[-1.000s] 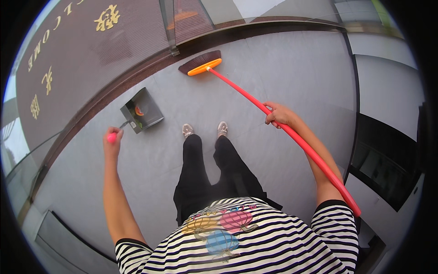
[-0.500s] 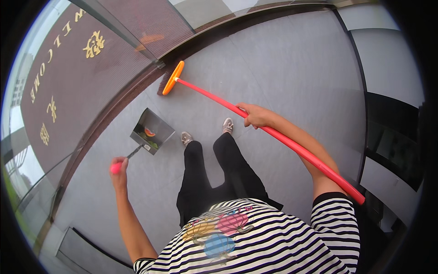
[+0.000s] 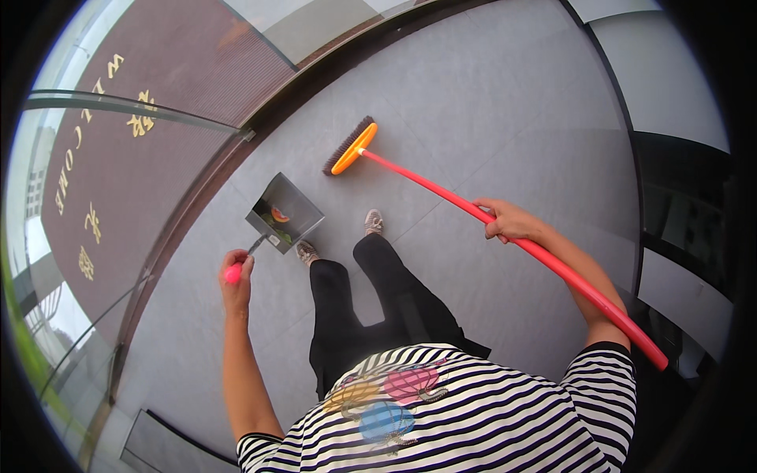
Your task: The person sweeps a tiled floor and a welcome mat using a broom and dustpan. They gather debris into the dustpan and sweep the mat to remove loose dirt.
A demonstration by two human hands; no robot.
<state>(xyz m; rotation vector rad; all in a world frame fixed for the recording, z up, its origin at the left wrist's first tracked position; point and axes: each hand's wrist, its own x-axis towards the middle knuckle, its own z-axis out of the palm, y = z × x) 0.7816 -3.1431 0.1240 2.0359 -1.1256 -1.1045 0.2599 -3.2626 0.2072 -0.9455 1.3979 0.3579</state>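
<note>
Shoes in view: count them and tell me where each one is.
2. The left shoe is beside the dustpan, near its lower-right edge in the picture; the right shoe is farther forward, below the broom head in the picture.

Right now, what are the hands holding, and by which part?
Left hand: the dustpan, by the pink handle end. Right hand: the broom, partway along its red handle.

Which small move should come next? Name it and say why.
Probably the right hand should guide the broom toward the dustpan: the broom's head sits apart from it, while the left hand holds the dustpan's pink-ended handle, with orange and green pieces inside.
</note>
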